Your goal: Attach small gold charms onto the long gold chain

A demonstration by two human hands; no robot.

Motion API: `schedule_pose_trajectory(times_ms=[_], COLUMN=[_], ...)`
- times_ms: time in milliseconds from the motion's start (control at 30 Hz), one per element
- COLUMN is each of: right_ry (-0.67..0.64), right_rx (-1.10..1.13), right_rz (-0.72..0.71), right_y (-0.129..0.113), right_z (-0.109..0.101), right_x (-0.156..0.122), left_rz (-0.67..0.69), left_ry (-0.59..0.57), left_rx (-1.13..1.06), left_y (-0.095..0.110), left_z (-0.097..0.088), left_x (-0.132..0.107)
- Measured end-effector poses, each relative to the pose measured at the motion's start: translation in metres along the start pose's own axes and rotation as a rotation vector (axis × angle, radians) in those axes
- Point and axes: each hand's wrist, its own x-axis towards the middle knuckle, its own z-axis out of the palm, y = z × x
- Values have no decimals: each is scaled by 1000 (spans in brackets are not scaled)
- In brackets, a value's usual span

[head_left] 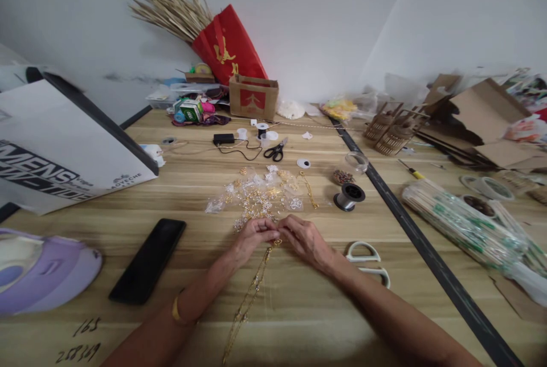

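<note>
Bare tabletop (pixel 299 310) lay open near the edge; left hand (pixel 253 237) and right hand (pixel 304 239) met, each grip pinched narrowly on the gold chain (pixel 250 296).

Left hand (pixel 253 237) and right hand (pixel 304 239) pinch gold chain (pixel 250 293) together, mid-worktop (pixel 299 310), near its front edge.

Both hands (pixel 280 239) meet on the worktop (pixel 299 310), a chain (pixel 250 293) trailing toward the viewer. Beads (pixel 260 193) lie behind them, a phone (pixel 148 260) left, scissors (pixel 370 261) right.
</note>
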Motion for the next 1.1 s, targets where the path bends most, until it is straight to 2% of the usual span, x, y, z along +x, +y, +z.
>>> schedule_pose_trajectory(times_ms=[300, 633, 1100], right_ry=[-76, -77, -44], right_rx=[-82, -150, -26], right_rz=[-31, -72, -3], right_y=[-2, -1, 4], right_z=[-2, 0, 9], right_x=[-1, -2, -4], left_rz=[-25, -8, 16], left_ry=[-49, -135, -126], left_rx=[-3, 28, 53], left_y=[1, -4, -6], left_z=[2, 2, 3], left_x=[0, 3, 2])
